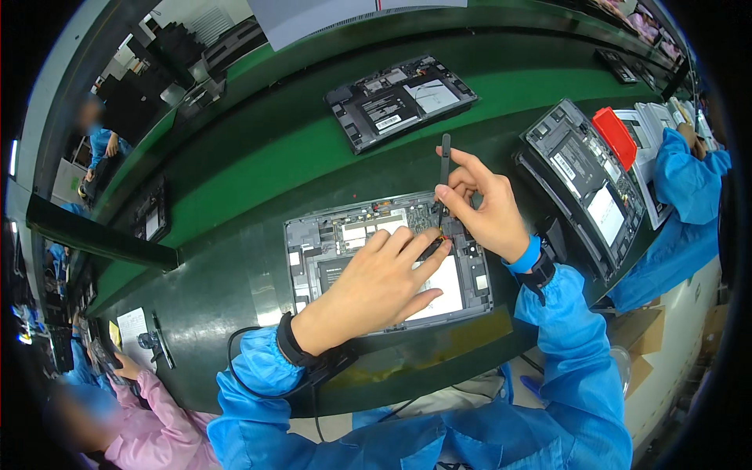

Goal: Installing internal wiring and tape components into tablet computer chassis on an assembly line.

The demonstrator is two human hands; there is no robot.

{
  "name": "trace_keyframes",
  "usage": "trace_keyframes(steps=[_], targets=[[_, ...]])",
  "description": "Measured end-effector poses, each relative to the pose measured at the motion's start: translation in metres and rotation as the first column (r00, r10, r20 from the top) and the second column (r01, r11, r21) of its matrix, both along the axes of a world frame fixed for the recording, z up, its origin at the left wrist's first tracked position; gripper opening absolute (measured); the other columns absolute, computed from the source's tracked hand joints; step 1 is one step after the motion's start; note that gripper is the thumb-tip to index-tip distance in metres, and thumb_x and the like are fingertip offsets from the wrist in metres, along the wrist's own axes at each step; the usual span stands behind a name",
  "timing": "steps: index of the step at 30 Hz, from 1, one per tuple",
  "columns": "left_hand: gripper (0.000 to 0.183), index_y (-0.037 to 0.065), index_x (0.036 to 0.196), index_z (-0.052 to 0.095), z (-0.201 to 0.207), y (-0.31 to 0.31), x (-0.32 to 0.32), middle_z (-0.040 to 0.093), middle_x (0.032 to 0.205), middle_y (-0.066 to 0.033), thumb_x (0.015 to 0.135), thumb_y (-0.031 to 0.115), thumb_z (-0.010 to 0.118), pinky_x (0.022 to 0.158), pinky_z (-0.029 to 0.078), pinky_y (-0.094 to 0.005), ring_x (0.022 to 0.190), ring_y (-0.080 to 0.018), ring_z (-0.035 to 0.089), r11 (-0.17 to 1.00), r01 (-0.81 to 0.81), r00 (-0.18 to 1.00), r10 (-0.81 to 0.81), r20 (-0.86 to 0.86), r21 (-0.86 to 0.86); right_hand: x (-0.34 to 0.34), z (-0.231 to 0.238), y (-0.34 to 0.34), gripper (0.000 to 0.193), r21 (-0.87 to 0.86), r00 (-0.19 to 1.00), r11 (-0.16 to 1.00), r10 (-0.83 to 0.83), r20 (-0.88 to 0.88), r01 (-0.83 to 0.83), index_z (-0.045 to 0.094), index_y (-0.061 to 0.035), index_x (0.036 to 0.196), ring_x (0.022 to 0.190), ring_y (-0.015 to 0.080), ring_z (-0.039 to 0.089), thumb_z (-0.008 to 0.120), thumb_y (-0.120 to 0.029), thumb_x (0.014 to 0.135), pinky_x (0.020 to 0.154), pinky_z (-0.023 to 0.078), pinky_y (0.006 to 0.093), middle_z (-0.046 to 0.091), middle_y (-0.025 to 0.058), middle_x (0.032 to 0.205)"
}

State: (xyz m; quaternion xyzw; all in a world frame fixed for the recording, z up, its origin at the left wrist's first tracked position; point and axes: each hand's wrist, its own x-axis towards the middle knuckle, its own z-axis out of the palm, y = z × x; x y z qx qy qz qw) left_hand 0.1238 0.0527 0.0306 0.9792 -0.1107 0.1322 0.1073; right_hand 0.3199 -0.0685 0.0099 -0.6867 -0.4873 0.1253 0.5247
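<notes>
An opened laptop base (pixel 313 235) lies on the bench in front of me, with its circuit board, battery and a white label showing. My left hand (pixel 376 278) rests across it from the left, fingers stretched and thumb apart. Its fingertips touch a small dark part with coloured wires (pixel 431 249) near the board, mostly covered by the fingers. At the upper right of the base, my right hand (pixel 489 205) pinches a slim black tweezers-like tool (pixel 446 166). The tool stands nearly upright, its lower end reaching down to the board close to my left fingertips.
Another opened laptop base (pixel 399 102) lies on the green belt (pixel 282 141) beyond. At right, a further laptop base (pixel 583 176) leans tilted beside a red tray (pixel 615 138) and a co-worker's blue sleeve (pixel 689 176). A paper sheet (pixel 135 333) and pen (pixel 163 342) lie left, near a co-worker in pink.
</notes>
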Motion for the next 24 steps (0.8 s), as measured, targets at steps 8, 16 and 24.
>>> trace_keyframes(steps=[8,16,24], targets=[[0.067,-0.002,0.151,0.047,0.009,0.003,-0.015,0.051,0.15,-0.0189,0.096,0.028,0.07,0.102,0.045,-0.0426,0.12,-0.0356,0.054,0.994,-0.066,0.992,0.056,-0.115,-0.088,-0.012,-0.016,0.001,0.041,0.338,0.947,0.911,-0.139,-0.288,0.237,0.055,0.0022,0.14,0.079,0.0066,0.059,0.065,-0.008,0.101,0.073,0.047,0.0247,0.065,0.0018,0.085],[0.072,0.0,0.167,0.016,-0.054,0.017,-0.115,0.035,0.166,-0.0211,0.11,0.023,0.052,0.125,0.023,-0.0383,0.154,-0.0293,0.031,0.143,-0.579,0.696,0.599,-0.395,-0.803,-0.022,-0.027,-0.006,0.038,0.31,0.815,0.92,-0.015,-0.579,0.237,0.051,0.0017,0.141,0.084,0.0066,0.055,0.058,-0.009,0.105,0.076,0.043,0.0241,0.061,0.0003,0.089],[0.057,-0.004,0.158,0.041,0.028,0.008,-0.077,0.061,0.146,-0.0152,0.105,0.009,0.059,0.106,0.049,-0.0314,0.123,-0.019,0.064,0.193,-0.244,0.683,0.729,-0.027,-0.95,-0.016,-0.011,-0.031,0.039,0.441,0.811,0.827,-0.031,-0.584,0.349,0.052,0.0018,0.141,0.083,0.0098,0.06,0.059,-0.011,0.104,0.078,0.047,0.0269,0.066,0.0043,0.089]])
